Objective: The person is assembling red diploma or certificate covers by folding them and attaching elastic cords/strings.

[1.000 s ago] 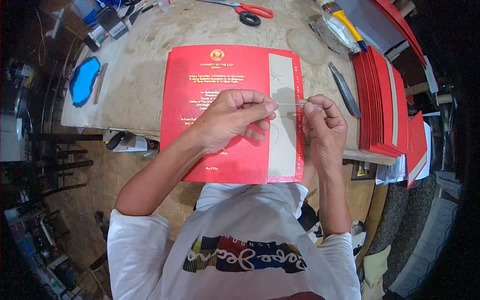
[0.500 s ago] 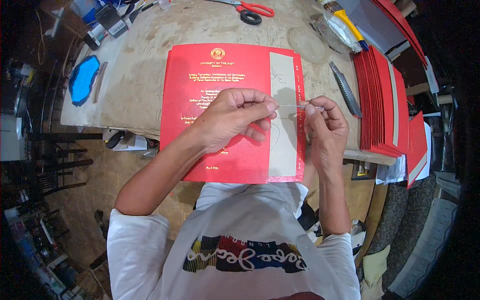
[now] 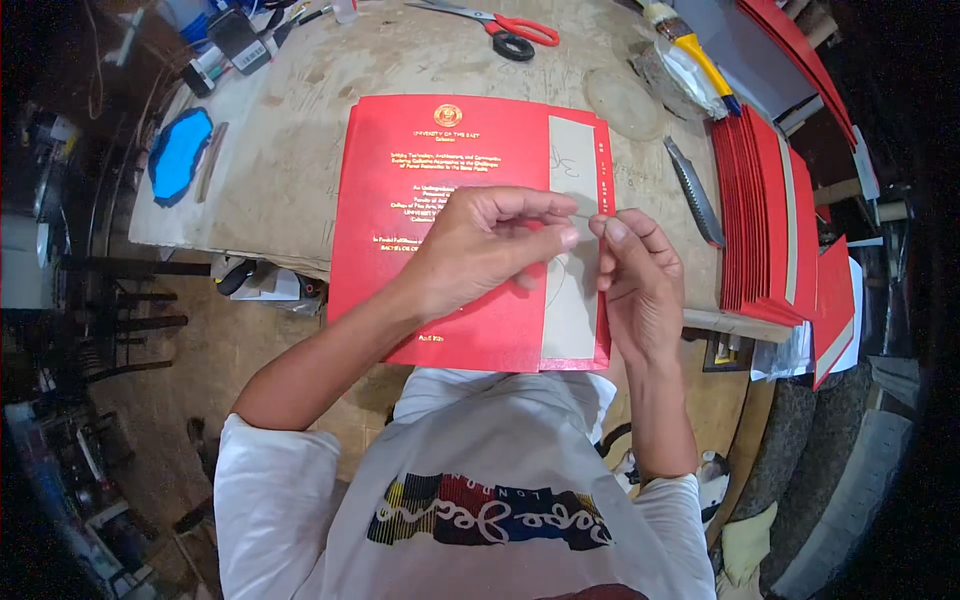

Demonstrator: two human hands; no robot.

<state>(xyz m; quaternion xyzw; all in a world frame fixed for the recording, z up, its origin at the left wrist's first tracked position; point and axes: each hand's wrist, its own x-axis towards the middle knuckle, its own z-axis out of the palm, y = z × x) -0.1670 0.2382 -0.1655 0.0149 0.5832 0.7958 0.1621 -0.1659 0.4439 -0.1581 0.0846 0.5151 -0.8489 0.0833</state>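
Observation:
A red hardbound cover with gold lettering lies at the table's front edge, a pale grey strip running down its right part. Above that strip my two hands are close together. Between the thumb and forefinger of my right hand is pinched a thin metal needle-like rod, mostly hidden by the fingers. Its left end reaches the forefinger of my left hand. The left thumb and forefinger stand apart, the other fingers loosely curled.
A stack of red covers stands at right, a serrated-looking blade beside it. Farther back are red-and-black scissors and a yellow-handled brush. A bright blue patch in a dark-rimmed piece and a narrow stick lie at left.
My hands have come closer together, so less of the metal rod shows between them. The left thumb has parted from the forefinger. The view has shifted slightly.

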